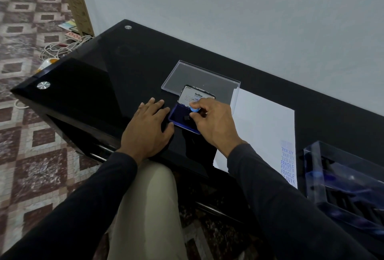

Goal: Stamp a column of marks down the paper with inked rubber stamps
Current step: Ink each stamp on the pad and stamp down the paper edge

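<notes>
A blue ink pad (180,118) lies open on the black table (99,85), its lid (195,95) propped up behind it. My right hand (214,122) pinches a rubber stamp with a light-blue knob (194,109), the stamp's dark base down on the pad. My left hand (148,126) rests flat on the table, fingers straight, touching the pad's left edge. A white sheet of paper (264,126) lies to the right. Blue marks (287,162) reading AIR MAIL and FRAGILE run in a column near its right edge.
A clear plastic lid (199,76) lies behind the ink pad. At the right edge stands a clear box (345,187) holding several dark stamps. The wall runs close behind the table. Cables (62,47) lie on the patterned floor at the left.
</notes>
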{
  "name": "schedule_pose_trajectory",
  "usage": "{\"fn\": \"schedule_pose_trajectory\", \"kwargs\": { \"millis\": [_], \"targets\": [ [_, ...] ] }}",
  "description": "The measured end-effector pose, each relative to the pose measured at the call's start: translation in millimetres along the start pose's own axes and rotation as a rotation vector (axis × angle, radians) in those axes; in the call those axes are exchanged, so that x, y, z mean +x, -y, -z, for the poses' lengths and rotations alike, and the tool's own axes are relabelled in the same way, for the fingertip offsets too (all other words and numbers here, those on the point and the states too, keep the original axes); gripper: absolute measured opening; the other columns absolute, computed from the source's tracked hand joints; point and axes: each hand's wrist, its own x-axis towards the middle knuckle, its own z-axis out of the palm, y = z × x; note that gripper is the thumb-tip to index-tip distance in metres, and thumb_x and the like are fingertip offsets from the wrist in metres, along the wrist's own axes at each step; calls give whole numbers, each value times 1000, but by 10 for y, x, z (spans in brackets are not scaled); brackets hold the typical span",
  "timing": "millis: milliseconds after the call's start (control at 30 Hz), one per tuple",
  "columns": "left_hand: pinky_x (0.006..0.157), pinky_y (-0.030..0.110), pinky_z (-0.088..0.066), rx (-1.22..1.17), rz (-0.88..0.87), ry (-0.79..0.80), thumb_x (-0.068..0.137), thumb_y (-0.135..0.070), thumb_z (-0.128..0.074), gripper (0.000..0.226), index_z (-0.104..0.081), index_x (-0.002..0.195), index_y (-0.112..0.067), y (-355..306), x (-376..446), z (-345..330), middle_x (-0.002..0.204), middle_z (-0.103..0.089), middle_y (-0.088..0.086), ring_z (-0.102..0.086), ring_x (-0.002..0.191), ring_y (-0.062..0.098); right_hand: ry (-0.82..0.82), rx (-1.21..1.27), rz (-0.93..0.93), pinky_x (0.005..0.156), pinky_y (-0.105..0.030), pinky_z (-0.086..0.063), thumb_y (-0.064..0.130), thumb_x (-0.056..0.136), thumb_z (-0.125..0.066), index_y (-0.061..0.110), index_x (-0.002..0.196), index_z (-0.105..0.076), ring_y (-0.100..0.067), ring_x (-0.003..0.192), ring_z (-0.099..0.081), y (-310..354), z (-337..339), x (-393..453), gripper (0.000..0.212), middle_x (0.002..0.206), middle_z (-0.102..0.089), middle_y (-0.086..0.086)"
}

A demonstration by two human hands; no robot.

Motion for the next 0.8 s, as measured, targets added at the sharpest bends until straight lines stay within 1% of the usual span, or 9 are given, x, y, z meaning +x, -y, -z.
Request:
{"fn": "schedule_pose_trajectory", "kwargs": {
  "millis": [33, 133, 167, 233, 300, 400, 533, 700, 800],
  "targets": [
    [125, 44, -19, 1, -2, 1, 97, -46, -52, 54, -55, 143, -18, 3, 0, 0, 155, -44, 7, -30, 149, 25, -1, 3, 2, 89, -11, -44, 12, 85, -75, 11, 108, -74, -6, 93, -60, 3, 1, -1, 24, 110, -71, -3],
    [124, 46, -20, -12, -10, 20, 97, -47, -52, 55, -54, 143, -17, 14, 16, 6, 155, -44, 8, -30, 149, 26, 1, -2, 16, 86, -7, -42, 12, 85, -74, 12, 109, -73, -7, 95, -60, -7, 3, -2, 24, 110, -70, -3],
    [124, 46, -20, -16, -6, 34, 97, -47, -52, 55, -53, 144, -17, 19, 24, 12, 155, -44, 8, -29, 150, 26, 0, -5, 25, 87, -8, -43, 12, 85, -74, 12, 109, -73, -8, 95, -61, -10, 1, 3, 24, 109, -70, -3],
    [125, 45, -18, -24, 7, 57, 97, -47, -52, 57, -51, 146, -18, 13, 38, 36, 157, -42, 7, -27, 150, 26, -8, -7, 46, 91, -17, -48, 11, 85, -74, 12, 109, -74, -12, 97, -63, -9, 0, 2, 24, 109, -71, -4],
    [124, 44, -16, -42, 21, 61, 96, -46, -54, 59, -48, 148, -19, -25, 44, 75, 158, -40, 7, -26, 151, 25, -33, 7, 59, 93, -24, -51, 10, 84, -74, 12, 109, -74, -11, 95, -62, -7, 8, -17, 24, 108, -71, -4],
    [124, 43, -16, -72, 6, 47, 95, -44, -56, 60, -46, 149, -19, -157, 71, 137, 158, -39, 7, -26, 151, 24, -84, 40, 47, 93, -26, -53, 8, 84, -74, 13, 109, -74, -9, 93, -62, -40, 88, -60, 25, 108, -71, -3],
    [123, 46, -24, -84, -46, 38, 94, -43, -57, 58, -50, 145, -17, -433, 165, 173, 155, -43, 7, -32, 147, 25, -106, 26, -4, 92, -23, -53, 10, 85, -74, 13, 111, -73, -15, 95, -65, -131, 314, -106, 26, 110, -71, -4],
    [112, 42, -42, -157, -144, 23, 92, -42, -60, 53, -56, 139, -18, -987, 308, 139, 149, -49, 3, -41, 140, 23, -180, 5, -71, 90, -23, -53, 10, 85, -74, 17, 113, -73, -13, 87, -65, -409, 755, -247, 29, 107, -71, -1],
    [116, 43, -38, -178, -203, 66, 94, -41, -60, 55, -53, 143, -18, -1306, 360, 51, 153, -46, 6, -35, 146, 24, -224, -10, -125, 88, -24, -53, 10, 85, -74, 15, 110, -74, -13, 86, -65, -592, 1021, -363, 26, 104, -70, 0]
  ]
}}
